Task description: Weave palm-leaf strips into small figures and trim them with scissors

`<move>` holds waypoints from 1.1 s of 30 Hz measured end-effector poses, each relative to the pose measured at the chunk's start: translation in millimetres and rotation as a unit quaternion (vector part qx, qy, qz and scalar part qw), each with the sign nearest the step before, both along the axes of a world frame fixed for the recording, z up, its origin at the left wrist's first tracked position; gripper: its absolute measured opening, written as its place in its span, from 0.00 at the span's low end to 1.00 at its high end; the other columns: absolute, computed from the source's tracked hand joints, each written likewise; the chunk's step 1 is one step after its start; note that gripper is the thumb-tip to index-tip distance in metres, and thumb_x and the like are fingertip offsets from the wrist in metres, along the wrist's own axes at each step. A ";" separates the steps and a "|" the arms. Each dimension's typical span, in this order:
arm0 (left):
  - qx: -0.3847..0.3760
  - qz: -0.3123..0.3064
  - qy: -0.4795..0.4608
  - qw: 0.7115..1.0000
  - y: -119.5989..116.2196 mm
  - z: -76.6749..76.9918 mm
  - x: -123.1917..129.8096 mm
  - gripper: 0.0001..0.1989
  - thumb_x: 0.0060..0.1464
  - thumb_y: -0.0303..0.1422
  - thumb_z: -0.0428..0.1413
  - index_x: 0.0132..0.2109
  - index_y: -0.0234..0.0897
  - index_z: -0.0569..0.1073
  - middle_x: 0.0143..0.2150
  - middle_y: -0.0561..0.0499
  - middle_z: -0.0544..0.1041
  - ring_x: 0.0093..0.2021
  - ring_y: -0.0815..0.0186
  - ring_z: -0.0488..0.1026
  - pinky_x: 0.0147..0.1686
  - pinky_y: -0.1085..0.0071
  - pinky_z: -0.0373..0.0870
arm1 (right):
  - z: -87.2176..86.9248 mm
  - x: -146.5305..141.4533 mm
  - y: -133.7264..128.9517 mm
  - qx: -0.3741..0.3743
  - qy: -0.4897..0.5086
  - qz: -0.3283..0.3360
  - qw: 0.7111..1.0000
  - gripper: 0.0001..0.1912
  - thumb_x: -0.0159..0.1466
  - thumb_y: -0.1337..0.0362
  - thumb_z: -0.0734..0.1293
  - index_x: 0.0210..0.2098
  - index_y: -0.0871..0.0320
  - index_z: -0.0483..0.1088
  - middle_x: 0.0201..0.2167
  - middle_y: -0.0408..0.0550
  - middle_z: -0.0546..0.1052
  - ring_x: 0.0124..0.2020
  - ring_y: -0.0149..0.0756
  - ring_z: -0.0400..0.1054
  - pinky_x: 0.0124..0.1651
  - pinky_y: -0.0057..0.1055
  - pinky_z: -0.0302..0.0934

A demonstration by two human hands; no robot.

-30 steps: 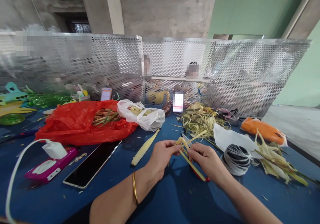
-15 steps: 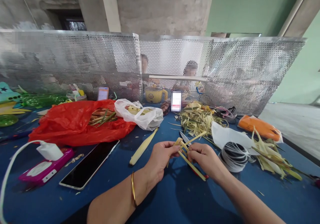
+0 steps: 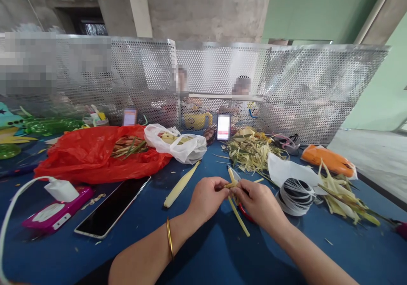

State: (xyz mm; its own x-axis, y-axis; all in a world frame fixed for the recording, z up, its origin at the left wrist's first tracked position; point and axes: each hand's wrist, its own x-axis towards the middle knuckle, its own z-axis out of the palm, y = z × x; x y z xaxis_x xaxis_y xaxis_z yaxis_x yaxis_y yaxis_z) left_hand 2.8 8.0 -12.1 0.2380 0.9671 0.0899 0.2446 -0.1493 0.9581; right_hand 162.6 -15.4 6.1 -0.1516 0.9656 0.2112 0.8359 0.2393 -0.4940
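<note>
My left hand (image 3: 208, 196) pinches a pale yellow-green strip of dried husk or leaf (image 3: 238, 219), its thumb and forefinger closed. Facing it, my right hand (image 3: 256, 198) grips the same folded strip, fingertips almost touching the left ones. One end of the strip slants down toward me, and short ends stick out above the fingers. Under my right hand lie red-handled scissors (image 3: 246, 213), partly hidden, with the blades pointing away. A rolled pale husk piece (image 3: 181, 184) rests on the blue table left of my hands.
To the left are a dark phone (image 3: 112, 208), a purple power strip (image 3: 59, 206) and a red plastic bag (image 3: 85, 157). A white bag (image 3: 178, 145) and a husk pile (image 3: 254, 151) lie farther back. White tape rolls (image 3: 295, 196) sit right. A perforated metal screen (image 3: 127, 77) stands behind; people sit beyond.
My hands have drawn closer together and the strip has turned in the fingers. Its lower end has swung left and steeper. The view has shifted slightly.
</note>
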 end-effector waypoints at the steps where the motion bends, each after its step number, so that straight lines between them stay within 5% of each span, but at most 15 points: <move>1: 0.012 -0.013 0.017 1.000 -0.6 0.0 -0.5 0.08 0.49 0.35 0.56 0.31 0.37 0.78 0.27 0.51 0.77 0.29 0.65 0.72 0.29 0.74 0.62 | 1.4 -0.6 -0.8 -0.003 0.004 -0.008 1.000 0.15 0.64 0.60 0.60 0.21 0.55 0.62 0.19 0.42 0.70 0.21 0.32 0.58 0.26 0.28 0.45; 8: -0.052 -0.131 -0.055 0.988 -1.3 1.1 0.3 0.08 0.49 0.32 0.54 0.31 0.33 0.76 0.26 0.51 0.74 0.28 0.67 0.70 0.31 0.73 0.65 | 15.7 2.5 -3.4 -0.004 0.042 -0.080 0.996 0.16 0.60 0.52 0.65 0.22 0.55 0.63 0.17 0.38 0.68 0.20 0.30 0.58 0.24 0.26 0.45; 12: -0.118 -0.173 -0.075 0.975 -5.8 4.0 2.7 0.06 0.46 0.31 0.56 0.29 0.33 0.74 0.25 0.51 0.74 0.27 0.67 0.70 0.32 0.71 0.67 | 14.3 9.0 3.3 -0.040 0.114 -0.011 0.993 0.18 0.60 0.52 0.64 0.20 0.56 0.62 0.16 0.38 0.65 0.20 0.28 0.56 0.23 0.26 0.46; 15: -0.153 -0.213 -0.069 0.963 -10.1 5.5 3.6 0.06 0.45 0.31 0.57 0.29 0.32 0.74 0.25 0.52 0.73 0.27 0.68 0.69 0.33 0.71 0.67 | 11.2 10.4 7.9 -0.101 0.263 0.039 0.959 0.19 0.57 0.52 0.65 0.18 0.57 0.60 0.14 0.36 0.60 0.18 0.26 0.52 0.21 0.25 0.47; 18: -0.169 -0.251 -0.068 0.951 -12.4 6.4 2.7 0.07 0.46 0.33 0.57 0.30 0.32 0.75 0.25 0.53 0.73 0.27 0.69 0.68 0.32 0.71 0.67 | 11.7 8.4 8.8 -0.118 0.427 -0.019 0.896 0.19 0.54 0.50 0.68 0.20 0.57 0.62 0.13 0.35 0.61 0.14 0.24 0.55 0.19 0.23 0.50; 22: -0.166 -0.251 -0.066 0.951 -12.4 11.9 0.2 0.06 0.47 0.33 0.57 0.28 0.33 0.74 0.25 0.53 0.72 0.27 0.70 0.67 0.32 0.72 0.66 | 12.6 3.9 7.9 -0.124 0.529 -0.063 0.837 0.19 0.50 0.50 0.72 0.22 0.59 0.64 0.16 0.40 0.71 0.17 0.28 0.67 0.21 0.23 0.60; 28: -0.243 -0.230 -0.103 0.937 -12.9 21.3 -0.5 0.05 0.43 0.31 0.58 0.28 0.32 0.75 0.25 0.52 0.73 0.27 0.69 0.68 0.33 0.71 0.67 | 8.6 3.0 9.9 -0.120 0.544 -0.073 0.827 0.19 0.49 0.51 0.73 0.22 0.60 0.65 0.17 0.42 0.73 0.17 0.29 0.69 0.20 0.22 0.62; 33: -0.233 -0.190 -0.095 0.949 -14.9 12.6 2.2 0.12 0.41 0.38 0.64 0.28 0.32 0.76 0.23 0.54 0.72 0.25 0.70 0.68 0.31 0.71 0.68 | 4.7 -1.1 8.9 -0.108 0.569 -0.058 0.813 0.19 0.49 0.51 0.73 0.25 0.59 0.67 0.18 0.41 0.73 0.19 0.30 0.71 0.23 0.23 0.65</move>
State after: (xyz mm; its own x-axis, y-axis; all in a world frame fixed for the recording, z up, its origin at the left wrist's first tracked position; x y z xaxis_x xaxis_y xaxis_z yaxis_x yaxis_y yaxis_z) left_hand 5.1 -6.9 0.5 0.6005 0.7598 -0.2492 0.0733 0.2580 0.9634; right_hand 161.5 -6.5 10.8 0.1181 0.9927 -0.0245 -0.1823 -0.0026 -0.9832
